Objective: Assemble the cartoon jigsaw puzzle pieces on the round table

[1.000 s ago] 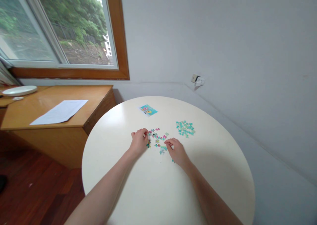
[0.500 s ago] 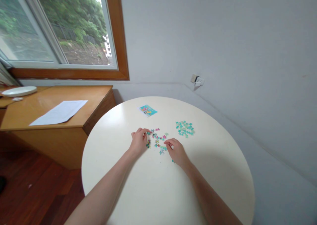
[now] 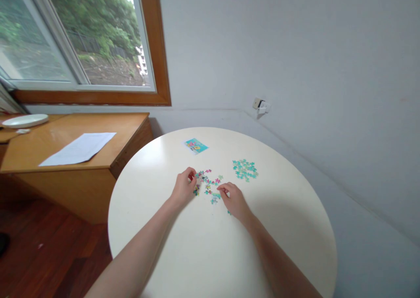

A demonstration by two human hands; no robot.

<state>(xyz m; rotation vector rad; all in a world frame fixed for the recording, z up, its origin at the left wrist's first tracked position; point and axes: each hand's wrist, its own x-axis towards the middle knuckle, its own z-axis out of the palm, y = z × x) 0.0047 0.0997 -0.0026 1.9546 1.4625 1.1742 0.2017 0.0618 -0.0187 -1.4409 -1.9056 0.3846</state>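
Observation:
Several loose jigsaw puzzle pieces in pink, teal and yellow lie between my two hands. At their left edge is my left hand, its fingers curled in toward the thumb; what is between the fingertips, if anything, is too small to make out. Just below it lies a small yellow and dark cluster of pieces. My right hand hovers at the right side, thumb and forefinger pinched together, with their contents unclear. Near its fingertips are pale blue pieces, and one teal piece lies beside the wrist.
All this rests on a round white table. A heap of teal and green pieces lies further right, and a picture card toward the back. Left stands a wooden desk with white paper and a white plate.
My left hand has drawn its outstretched forefinger back from the pieces and curled it toward the thumb. The right hand has hardly moved.

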